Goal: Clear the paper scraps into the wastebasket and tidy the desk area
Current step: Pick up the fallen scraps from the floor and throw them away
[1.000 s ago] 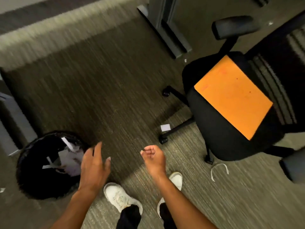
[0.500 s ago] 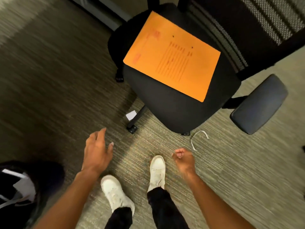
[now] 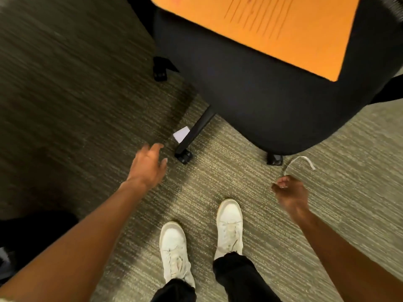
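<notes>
Left hand (image 3: 148,166) reaches forward and down over the carpet, fingers loosely spread and nearly straight, holding nothing, fingertips just short of a small white rectangular paper scrap (image 3: 181,134). The scrap lies on the floor partly tucked under one black metal leg (image 3: 197,129) of the chair base, just beyond the left hand. The castor wheel (image 3: 184,156) at the end of that leg sits just right of the left thumb, not touching it.

Right hand (image 3: 291,192) hangs lower right, fingers curled into a loose fist; whether anything is pinched inside cannot be told. Just beyond its knuckles lies a thin white curved paper strip (image 3: 299,161) on the floor, its near end close to the fingers; contact unclear. A second black castor (image 3: 274,159) stands just left of the strip.

Black padded office chair seat (image 3: 261,101) fills the upper middle, with a flat orange paper folder (image 3: 272,29) lying on it, faint ruled lines on its face, cut off by the top edge.

Two white lace-up sneakers (image 3: 229,227) with black trouser cuffs stand on grey-green striped carpet (image 3: 327,214) between the arms. A dark round shape at the lower left edge is too blurred to identify.
</notes>
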`<state>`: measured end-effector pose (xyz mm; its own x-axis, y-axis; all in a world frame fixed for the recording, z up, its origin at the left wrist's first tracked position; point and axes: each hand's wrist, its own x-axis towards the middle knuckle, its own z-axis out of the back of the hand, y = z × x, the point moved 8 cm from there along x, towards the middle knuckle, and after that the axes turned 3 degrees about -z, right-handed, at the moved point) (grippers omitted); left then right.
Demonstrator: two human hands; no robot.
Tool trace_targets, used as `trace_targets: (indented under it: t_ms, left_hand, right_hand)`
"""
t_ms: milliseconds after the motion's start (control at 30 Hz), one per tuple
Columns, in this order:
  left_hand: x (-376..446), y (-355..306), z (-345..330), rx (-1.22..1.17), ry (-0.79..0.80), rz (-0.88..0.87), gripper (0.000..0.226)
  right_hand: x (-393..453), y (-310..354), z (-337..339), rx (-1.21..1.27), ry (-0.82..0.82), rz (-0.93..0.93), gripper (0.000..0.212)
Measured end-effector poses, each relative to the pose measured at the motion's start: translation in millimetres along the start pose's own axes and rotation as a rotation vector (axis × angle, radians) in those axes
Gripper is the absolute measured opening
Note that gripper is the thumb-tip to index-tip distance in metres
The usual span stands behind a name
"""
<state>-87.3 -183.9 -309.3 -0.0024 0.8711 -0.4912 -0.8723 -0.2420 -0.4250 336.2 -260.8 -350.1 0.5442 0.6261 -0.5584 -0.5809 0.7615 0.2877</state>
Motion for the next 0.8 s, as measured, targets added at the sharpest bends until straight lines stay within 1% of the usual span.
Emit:
trace_targets:
  t_ms: [133, 233, 300, 367, 467, 600, 700, 800]
  left_hand:
    - [40, 28, -46, -0.090, 0.060, 0.045, 0.045]
    - [76, 43, -67, -0.022, -0.028, -0.005, 0.037]
    - [101, 46, -80, 0.042, -0.066, -0.056, 0.032]
    - [124, 50, -91, 0.038, -0.098, -0.077, 0.030]
    - [155, 54, -103, 0.018, -0.118, -0.100, 0.032]
    - [188, 48, -121, -0.032, -0.094, -0.070, 0.036]
    - [204, 54, -136, -0.031, -0.082, -0.018, 0.038]
    - [218, 60, -147, 0.006, -0.096, -0.024, 0.038]
  right_hand:
    - [37, -18, -41, -0.058, -0.017, 0.026, 0.023]
    - [57, -25, -60, -0.039, -0.014, 0.030, 0.019]
    - [73, -31, -67, -0.049, -0.044, 0.044, 0.015]
    - [91, -38, -72, -0.059, -0.077, 0.057, 0.013]
    - [115, -49, -74, -0.063, -0.123, 0.058, 0.018]
    - [138, -61, -77, -0.107, -0.184, 0.066, 0.022]
    - [143, -68, -77, -0.060, -0.242, 0.090, 0.026]
    - [140, -80, -76, -0.030, -0.291, 0.086, 0.029]
